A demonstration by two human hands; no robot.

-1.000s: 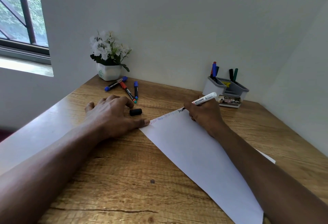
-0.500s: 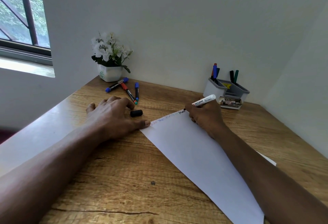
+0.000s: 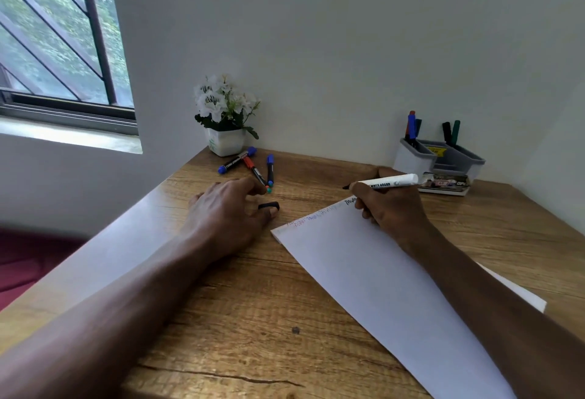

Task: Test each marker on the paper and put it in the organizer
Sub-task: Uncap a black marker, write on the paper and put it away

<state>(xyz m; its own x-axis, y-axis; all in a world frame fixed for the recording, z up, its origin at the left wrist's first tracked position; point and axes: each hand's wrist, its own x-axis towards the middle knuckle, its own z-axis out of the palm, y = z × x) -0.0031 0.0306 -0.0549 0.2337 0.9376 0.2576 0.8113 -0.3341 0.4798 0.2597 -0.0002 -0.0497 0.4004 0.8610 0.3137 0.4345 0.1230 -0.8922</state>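
Marker (image 3: pixel 389 182), white-barrelled and uncapped, is pinched in the curled fingers of the right hand (image 3: pixel 391 210), which rests on the far corner of the paper (image 3: pixel 380 278). The black tip points left, just past the paper's far edge; contact cannot be told. Coloured scribbles line that edge. Left of the paper, the left hand (image 3: pixel 224 212) rests on the table (image 3: pixel 253 319), fingers loosely bent and holding nothing, thumb just beside a black cap (image 3: pixel 269 206). Three markers (image 3: pixel 254 172) lie beyond it, before a flower pot (image 3: pixel 225 142). Beyond the paper's far corner, the organizer (image 3: pixel 411 158) holds upright markers.
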